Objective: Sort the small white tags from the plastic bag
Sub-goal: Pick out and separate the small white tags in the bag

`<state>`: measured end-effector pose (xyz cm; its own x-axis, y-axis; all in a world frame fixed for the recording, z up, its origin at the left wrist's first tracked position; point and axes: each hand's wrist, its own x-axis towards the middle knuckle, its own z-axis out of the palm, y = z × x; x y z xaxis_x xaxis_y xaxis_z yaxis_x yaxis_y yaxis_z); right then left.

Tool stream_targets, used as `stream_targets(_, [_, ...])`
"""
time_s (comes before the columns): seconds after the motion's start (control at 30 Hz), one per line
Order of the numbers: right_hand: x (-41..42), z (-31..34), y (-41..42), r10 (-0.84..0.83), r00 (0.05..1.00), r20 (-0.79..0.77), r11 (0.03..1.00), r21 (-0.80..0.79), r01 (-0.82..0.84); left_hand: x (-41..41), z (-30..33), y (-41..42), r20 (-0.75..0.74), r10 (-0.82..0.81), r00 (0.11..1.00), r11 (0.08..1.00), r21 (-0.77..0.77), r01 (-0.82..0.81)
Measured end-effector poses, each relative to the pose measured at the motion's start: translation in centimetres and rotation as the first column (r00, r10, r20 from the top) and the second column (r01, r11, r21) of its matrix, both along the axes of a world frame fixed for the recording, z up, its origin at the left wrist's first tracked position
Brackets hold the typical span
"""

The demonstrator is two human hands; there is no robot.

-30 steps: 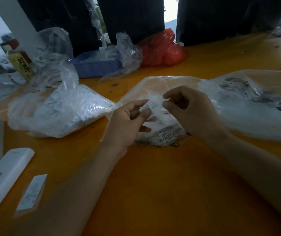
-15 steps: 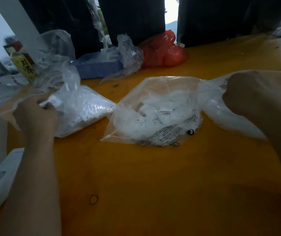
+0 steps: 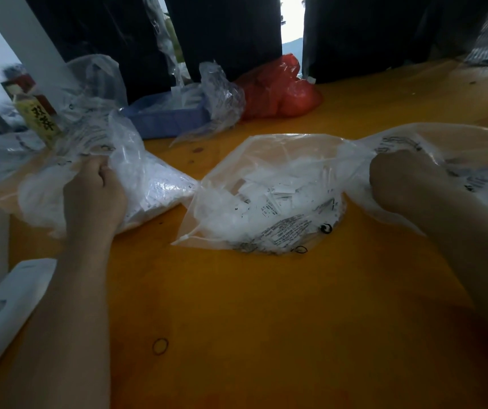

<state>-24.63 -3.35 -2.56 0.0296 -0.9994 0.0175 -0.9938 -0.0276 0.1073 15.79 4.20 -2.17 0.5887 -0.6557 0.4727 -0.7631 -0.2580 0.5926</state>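
On the orange table [image 3: 251, 305], the left hand [image 3: 93, 196] has its fingers curled at the left clear bag [image 3: 154, 184]; what they hold I cannot tell. White tags [image 3: 269, 196] lie in the middle plastic bag [image 3: 266, 160]. The right hand [image 3: 399, 178] is clenched at the right bag [image 3: 458, 143].

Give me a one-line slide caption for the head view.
Left hand and right hand reach to outer plastic bags flanking the centre bag of white tags.

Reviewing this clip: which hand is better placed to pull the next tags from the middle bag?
Probably the right hand. It sits at the right bag, right beside the middle bag. The left hand is at the left bag, farther away. Both look curled; contents unclear.
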Motion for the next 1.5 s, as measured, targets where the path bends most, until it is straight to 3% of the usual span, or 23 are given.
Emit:
stream_targets(0.17, [-0.2, 0.0, 0.3, -0.003, 1.0, 0.002, 0.999, -0.052, 0.003, -0.2, 0.1, 0.1, 0.139, 0.173, 0.975, 0.984, -0.073, -0.164])
stream_targets(0.23, [-0.1, -0.1, 0.5, -0.002, 1.0, -0.008, 0.997, -0.074, 0.002, -1.3, 0.3, 0.2, 0.131, 0.139, 0.982, 0.972, -0.21, -0.11])
stream_targets(0.37, [0.7, 0.7, 1.1, -0.016, 0.999, 0.031, 0.99, -0.137, 0.02, -6.0, 0.4, 0.3, 0.226, -0.151, 0.962, 0.871, -0.429, 0.237])
stream_targets(0.47, [0.8, 1.4, 1.6, 0.019, 0.998, 0.067, 0.962, -0.272, 0.0, -9.8, -0.4, 0.6, 0.275, -0.393, 0.877, 0.805, -0.358, 0.473])
stream_targets(0.57, [1.1, 1.9, 1.9, 0.138, 0.961, 0.238, 0.869, -0.495, -0.002, -12.6, -1.5, 0.9, 0.099, -0.614, 0.783, 0.747, -0.25, 0.617])
stream_targets(0.63, [1.9, 2.4, 2.6, 0.347, 0.847, 0.403, 0.726, -0.687, 0.029, -13.8, -2.3, 1.0, -0.094, -0.681, 0.726, 0.728, -0.188, 0.659])
stream_targets(0.7, [3.3, 2.6, 3.5, 0.547, 0.679, 0.49, 0.615, -0.785, 0.071, -14.4, -2.9, 1.0, -0.169, -0.705, 0.689, 0.707, -0.09, 0.701])
stream_targets(0.77, [4.5, 2.0, 4.2, 0.648, 0.438, 0.623, 0.674, -0.737, 0.05, -14.6, -3.3, 0.9, -0.117, -0.742, 0.66, 0.66, 0.043, 0.75])
stream_targets(0.83, [5.5, 1.2, 4.5, 0.575, 0.174, 0.799, 0.815, -0.579, -0.034, -14.6, -3.5, 0.9, -0.1, -0.769, 0.632, 0.618, 0.138, 0.774])
stream_targets(0.87, [5.8, 0.7, 4.7, 0.539, 0.106, 0.836, 0.843, -0.535, -0.06, -14.6, -3.5, 1.0, -0.135, -0.779, 0.612, 0.595, 0.147, 0.79])
stream_targets(0.9, [6.0, 0.4, 4.8, 0.545, 0.098, 0.833, 0.838, -0.542, -0.056, -14.5, -3.4, 1.1, -0.169, -0.787, 0.593, 0.575, 0.148, 0.805])
stream_targets(0.97, [6.3, 0.1, 5.0, 0.647, 0.175, 0.742, 0.75, -0.661, 0.026, -14.3, -3.4, 1.2, -0.166, -0.821, 0.546, 0.523, 0.163, 0.837])
stream_targets(1.07, [6.4, 0.7, 5.5, 0.821, 0.264, 0.506, 0.504, -0.86, 0.079, -14.5, -3.4, 1.1, -0.01, -0.904, 0.426, 0.412, 0.242, 0.879])
stream_targets(1.13, [6.6, 0.6, 5.5, 0.898, 0.298, 0.323, 0.342, -0.94, -0.013, -14.8, -3.7, 1.1, 0.069, -0.925, 0.373, 0.375, 0.321, 0.87])
stream_targets(1.17, [6.8, 0.4, 5.5, 0.913, 0.311, 0.265, 0.312, -0.944, -0.109, -15.0, -3.9, 1.1, 0.1, -0.93, 0.353, 0.365, 0.343, 0.865])
stream_targets(1.2, [7.1, 0.0, 5.3, 0.908, 0.345, 0.24, 0.327, -0.919, -0.222, -15.0, -4.1, 1.2, 0.116, -0.935, 0.334, 0.353, 0.351, 0.867])
stream_targets(1.27, [7.5, -1.3, 4.4, 0.822, 0.525, 0.222, 0.471, -0.784, -0.405, -14.9, -4.2, 1.2, 0.098, -0.924, 0.369, 0.38, 0.323, 0.867])
stream_targets(1.37, [6.8, -3.0, 2.1, 0.527, 0.821, 0.219, 0.773, -0.525, -0.356, -14.3, -4.0, 0.4, 0.171, -0.807, 0.566, 0.589, 0.303, 0.749])
stream_targets(1.43, [6.2, -3.6, 0.8, 0.397, 0.882, 0.252, 0.867, -0.417, -0.272, -13.6, -4.0, -0.4, 0.17, -0.718, 0.675, 0.681, 0.372, 0.63])
stream_targets(1.5, [6.1, -4.2, 0.1, 0.345, 0.905, 0.248, 0.891, -0.391, -0.232, -13.0, -4.0, -0.9, 0.132, -0.678, 0.723, 0.686, 0.466, 0.558])
